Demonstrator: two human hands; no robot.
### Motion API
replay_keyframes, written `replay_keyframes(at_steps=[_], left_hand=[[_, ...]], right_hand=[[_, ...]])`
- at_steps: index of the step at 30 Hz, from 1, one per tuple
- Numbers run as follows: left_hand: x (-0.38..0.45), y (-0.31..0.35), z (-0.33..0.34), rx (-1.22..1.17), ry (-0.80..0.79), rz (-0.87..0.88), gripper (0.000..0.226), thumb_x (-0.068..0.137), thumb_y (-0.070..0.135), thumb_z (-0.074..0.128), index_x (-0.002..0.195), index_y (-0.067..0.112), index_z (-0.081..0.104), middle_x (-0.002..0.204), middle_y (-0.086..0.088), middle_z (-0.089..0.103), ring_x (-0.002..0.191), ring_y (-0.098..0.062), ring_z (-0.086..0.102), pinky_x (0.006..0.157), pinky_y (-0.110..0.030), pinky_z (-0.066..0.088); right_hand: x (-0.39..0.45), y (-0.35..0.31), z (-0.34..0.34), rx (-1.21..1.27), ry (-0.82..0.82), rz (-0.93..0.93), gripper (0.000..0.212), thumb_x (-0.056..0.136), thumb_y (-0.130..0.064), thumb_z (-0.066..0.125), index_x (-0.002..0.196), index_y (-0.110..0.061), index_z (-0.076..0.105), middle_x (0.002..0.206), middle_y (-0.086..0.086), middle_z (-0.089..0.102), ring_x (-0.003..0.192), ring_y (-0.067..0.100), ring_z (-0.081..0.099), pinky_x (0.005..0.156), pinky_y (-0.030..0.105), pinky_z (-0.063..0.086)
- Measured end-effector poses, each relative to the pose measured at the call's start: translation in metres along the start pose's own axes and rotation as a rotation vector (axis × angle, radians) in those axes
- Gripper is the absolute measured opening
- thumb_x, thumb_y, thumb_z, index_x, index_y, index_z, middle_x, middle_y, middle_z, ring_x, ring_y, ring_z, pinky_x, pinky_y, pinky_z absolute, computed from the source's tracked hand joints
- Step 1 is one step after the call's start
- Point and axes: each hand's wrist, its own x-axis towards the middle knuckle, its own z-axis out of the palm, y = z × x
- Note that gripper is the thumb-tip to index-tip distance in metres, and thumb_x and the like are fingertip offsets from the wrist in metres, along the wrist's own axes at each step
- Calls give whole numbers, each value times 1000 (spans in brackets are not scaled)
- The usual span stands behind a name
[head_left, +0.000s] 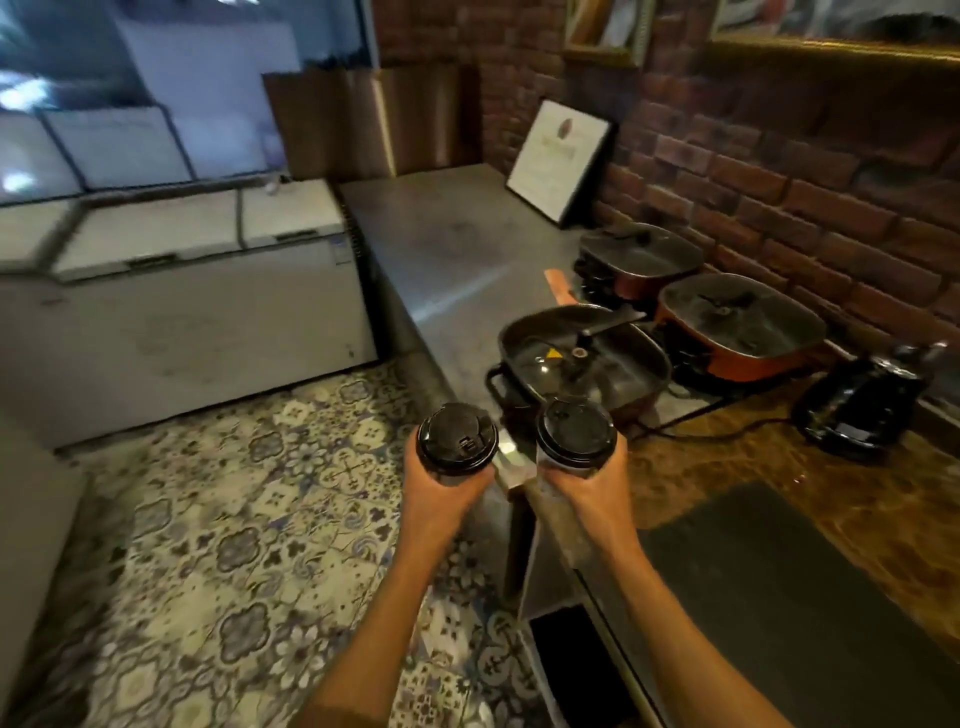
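I carry two takeaway cups with black lids, side by side and upright. My left hand (434, 493) grips the left cup (457, 437) from below, over the patterned floor. My right hand (589, 486) grips the right cup (575, 432), just above the near corner of the steel counter (457, 249). Only the lids and the top of each cup's body show; the rest is hidden by my fingers.
Three electric pans stand on the counter: a black one (584, 358) just beyond the cups and two orange ones (740, 325) (639, 257) by the brick wall. A black kettle (865, 400), a dark mat (800, 597), a framed certificate (563, 161) and a white chest freezer (197, 291) are around.
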Motion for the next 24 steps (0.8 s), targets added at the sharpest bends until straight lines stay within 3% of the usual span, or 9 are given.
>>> replay_keyframes(at_steps=[5,7,9,12,15,17,20,22,24], left_hand=[[-5,2,-103,-6,212,-11,88,74,12,86,145,25,35,122,14,50,117,-8,49,89,-15,42],[-13,3,-147,-13,291,-19,88,75,11,85,145,25,35,121,13,49,114,-8,50,81,-7,45],[-21,0,-195,-4,367,-15,88,74,10,85,145,24,35,123,10,50,115,-9,50,80,-6,47],[-37,-5,-270,20,474,1,89,73,10,86,145,24,35,126,8,49,121,-12,49,97,-24,45],[-59,-8,-347,19,568,-14,90,74,9,85,147,20,34,125,9,47,116,-8,47,84,-12,42],[-75,-11,-401,42,619,-16,87,72,16,88,144,16,39,127,4,53,115,-13,54,81,-14,45],[-107,-12,-477,110,696,-12,81,65,34,89,135,16,51,124,-5,64,113,-17,64,85,-22,57],[-131,-7,-521,113,794,5,62,69,11,87,121,27,57,111,12,68,101,4,65,79,-11,53],[-156,-2,-560,162,848,33,59,71,-4,83,108,34,58,95,22,71,89,11,65,72,-7,50]], right_hand=[[-21,-28,100,-2,-218,-72,80,66,-3,87,131,-17,43,121,-2,59,103,-4,57,79,3,45],[-33,-37,143,-51,-306,-113,67,62,-15,88,121,-20,55,117,-1,66,103,4,65,85,16,52],[-51,-44,188,-59,-389,-116,72,63,-15,90,126,-11,55,119,5,67,107,13,66,93,30,55],[-89,-55,257,-25,-484,-123,80,67,3,86,135,-5,43,124,6,60,108,6,60,84,7,47],[-134,-70,324,15,-568,-103,84,70,1,85,139,-9,38,130,6,56,115,16,56,86,10,44],[-166,-79,369,45,-638,-101,82,71,0,84,137,-13,38,128,3,54,116,15,54,89,13,46],[-219,-94,433,82,-737,-84,83,74,-5,84,141,-16,36,128,-2,52,116,10,51,81,2,42],[-255,-105,472,112,-809,-81,80,76,-9,83,140,-20,36,127,-4,52,116,9,50,77,1,39],[-291,-114,509,118,-879,-72,79,76,-9,83,137,-24,35,126,-4,51,114,8,49,76,2,37]])
